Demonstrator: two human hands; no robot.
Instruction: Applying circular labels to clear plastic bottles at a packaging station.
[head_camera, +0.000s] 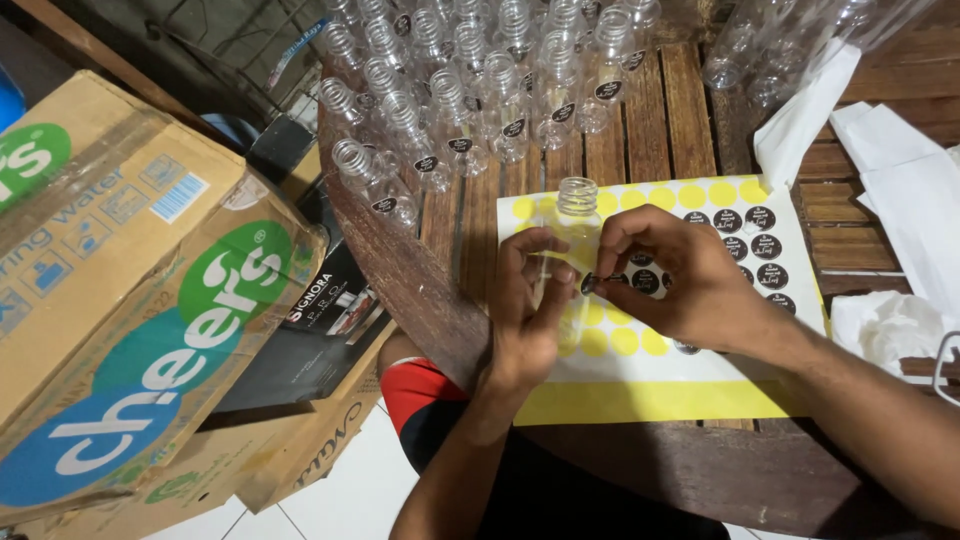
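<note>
My left hand (525, 305) grips a small clear plastic bottle (575, 215) upright over a sticker sheet. My right hand (672, 272) pinches a small round black sticker (590, 284) and presses it against the bottle's side. The sticker sheet (700, 395) is yellow and white, lying flat on the round wooden table (640, 130); several round black stickers (758, 245) remain at its right part, with bare yellow circles elsewhere.
Several clear bottles with black stickers (470, 90) stand at the table's far side. More bottles (760, 50) lie at the back right. White paper sheets (900, 190) lie right. Large cardboard boxes (130, 300) crowd the left, beside the table edge.
</note>
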